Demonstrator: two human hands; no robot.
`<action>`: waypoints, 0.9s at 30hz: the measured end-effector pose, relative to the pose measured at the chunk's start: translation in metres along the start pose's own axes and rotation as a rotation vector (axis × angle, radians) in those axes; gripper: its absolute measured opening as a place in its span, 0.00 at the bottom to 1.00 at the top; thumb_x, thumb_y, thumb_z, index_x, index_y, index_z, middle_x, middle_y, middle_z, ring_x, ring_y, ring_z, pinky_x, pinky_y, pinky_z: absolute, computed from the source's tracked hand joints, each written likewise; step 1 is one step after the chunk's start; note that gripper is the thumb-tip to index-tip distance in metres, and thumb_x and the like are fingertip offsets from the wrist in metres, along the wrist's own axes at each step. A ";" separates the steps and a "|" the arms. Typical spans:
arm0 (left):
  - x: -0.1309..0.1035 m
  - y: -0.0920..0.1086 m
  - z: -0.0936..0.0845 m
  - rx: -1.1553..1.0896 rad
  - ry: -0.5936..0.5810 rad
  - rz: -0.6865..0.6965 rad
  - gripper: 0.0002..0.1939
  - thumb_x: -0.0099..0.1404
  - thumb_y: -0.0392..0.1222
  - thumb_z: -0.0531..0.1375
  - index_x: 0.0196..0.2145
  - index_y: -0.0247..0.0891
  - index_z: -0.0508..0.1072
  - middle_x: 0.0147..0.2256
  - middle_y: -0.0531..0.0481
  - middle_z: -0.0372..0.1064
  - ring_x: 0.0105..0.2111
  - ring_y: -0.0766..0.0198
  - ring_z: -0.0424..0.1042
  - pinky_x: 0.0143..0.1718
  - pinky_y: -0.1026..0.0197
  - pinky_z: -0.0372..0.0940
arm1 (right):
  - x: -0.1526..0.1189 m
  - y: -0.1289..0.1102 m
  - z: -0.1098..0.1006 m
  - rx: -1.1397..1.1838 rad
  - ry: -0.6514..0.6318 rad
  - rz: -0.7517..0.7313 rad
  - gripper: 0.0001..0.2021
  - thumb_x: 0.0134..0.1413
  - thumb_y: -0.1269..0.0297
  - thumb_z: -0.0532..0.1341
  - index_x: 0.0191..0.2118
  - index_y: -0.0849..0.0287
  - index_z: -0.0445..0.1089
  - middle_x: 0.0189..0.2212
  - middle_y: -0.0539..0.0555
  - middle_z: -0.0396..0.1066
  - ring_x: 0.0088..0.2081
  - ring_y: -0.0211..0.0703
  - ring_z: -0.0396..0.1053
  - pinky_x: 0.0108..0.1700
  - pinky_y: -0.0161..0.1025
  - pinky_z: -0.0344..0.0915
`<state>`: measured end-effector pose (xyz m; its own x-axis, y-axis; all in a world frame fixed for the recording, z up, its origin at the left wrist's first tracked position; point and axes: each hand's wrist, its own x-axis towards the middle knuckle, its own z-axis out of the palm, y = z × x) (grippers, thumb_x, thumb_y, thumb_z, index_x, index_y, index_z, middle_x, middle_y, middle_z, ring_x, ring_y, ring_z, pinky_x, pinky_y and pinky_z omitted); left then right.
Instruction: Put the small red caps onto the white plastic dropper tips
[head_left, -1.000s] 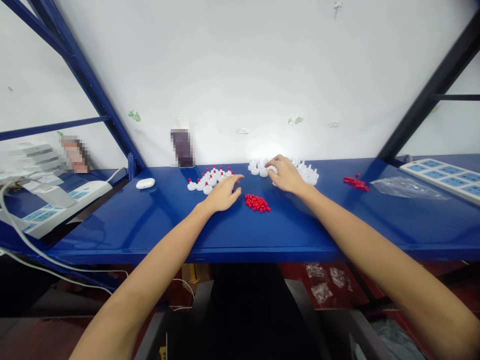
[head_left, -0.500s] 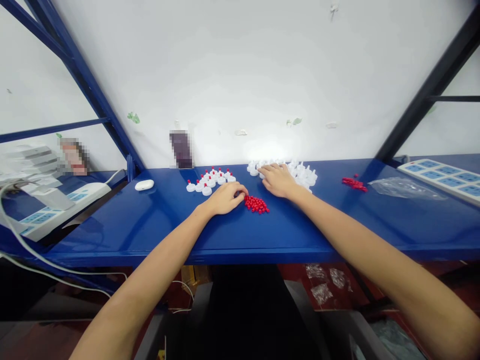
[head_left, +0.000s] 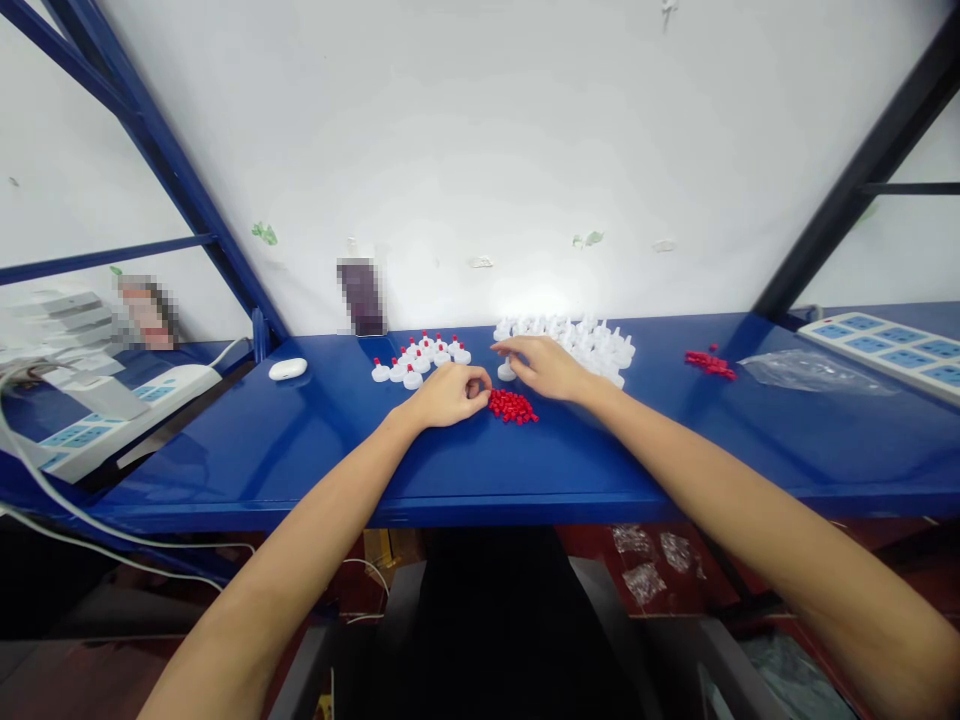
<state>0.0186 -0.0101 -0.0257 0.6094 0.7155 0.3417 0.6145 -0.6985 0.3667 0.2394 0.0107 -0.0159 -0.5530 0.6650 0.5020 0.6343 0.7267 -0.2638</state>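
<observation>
My left hand [head_left: 454, 394] rests on the blue table at the left edge of a pile of small red caps [head_left: 513, 406]. Its thumb and forefinger are pinched together, and whatever they hold is too small to make out. My right hand [head_left: 546, 366] is at the front left of a group of white nozzle-like pieces [head_left: 596, 345]. Its thumb and fingers close around the top of one white piece [head_left: 506, 371]. Behind my left hand stand several white pieces with red tips [head_left: 420, 358].
More red caps [head_left: 709, 364] and a clear plastic bag [head_left: 810, 372] lie at the right. Power strips [head_left: 892, 345] sit at both ends. A white case [head_left: 288, 369] lies at the left, and a dark phone-like object [head_left: 363, 297] leans on the wall.
My right hand has moved left and slightly towards me, from over the white pieces to one at their front left edge. My left hand has barely moved; its fingers are a little more curled.
</observation>
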 end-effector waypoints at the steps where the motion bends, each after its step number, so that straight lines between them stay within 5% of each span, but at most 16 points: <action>1: 0.000 0.001 0.000 0.002 -0.003 0.000 0.07 0.61 0.39 0.58 0.32 0.37 0.75 0.21 0.56 0.67 0.23 0.67 0.66 0.30 0.63 0.59 | 0.000 -0.002 0.001 0.054 0.036 -0.015 0.21 0.61 0.72 0.51 0.56 0.59 0.73 0.50 0.57 0.76 0.50 0.48 0.73 0.54 0.43 0.66; 6: 0.000 0.003 -0.002 0.010 -0.016 -0.016 0.04 0.60 0.38 0.58 0.30 0.37 0.73 0.20 0.57 0.65 0.22 0.68 0.65 0.29 0.63 0.57 | 0.001 -0.006 0.002 0.132 0.127 -0.013 0.20 0.60 0.73 0.52 0.54 0.59 0.74 0.46 0.56 0.78 0.46 0.47 0.74 0.51 0.43 0.68; 18: 0.000 0.000 -0.003 0.010 -0.046 -0.037 0.04 0.59 0.36 0.59 0.33 0.37 0.74 0.20 0.58 0.65 0.22 0.68 0.64 0.30 0.64 0.57 | 0.002 -0.002 0.012 0.122 0.061 -0.005 0.14 0.59 0.74 0.54 0.44 0.61 0.76 0.40 0.57 0.78 0.40 0.44 0.74 0.44 0.40 0.68; 27: 0.002 -0.005 -0.002 0.098 0.043 0.043 0.05 0.60 0.39 0.60 0.30 0.36 0.74 0.31 0.49 0.69 0.32 0.62 0.68 0.36 0.61 0.61 | 0.000 0.007 0.016 0.148 -0.004 0.102 0.18 0.50 0.74 0.60 0.49 0.58 0.69 0.35 0.51 0.76 0.32 0.39 0.71 0.38 0.37 0.65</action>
<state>0.0152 -0.0055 -0.0249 0.6155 0.6835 0.3924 0.6356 -0.7249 0.2657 0.2348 0.0185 -0.0306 -0.4926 0.7367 0.4632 0.6010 0.6730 -0.4312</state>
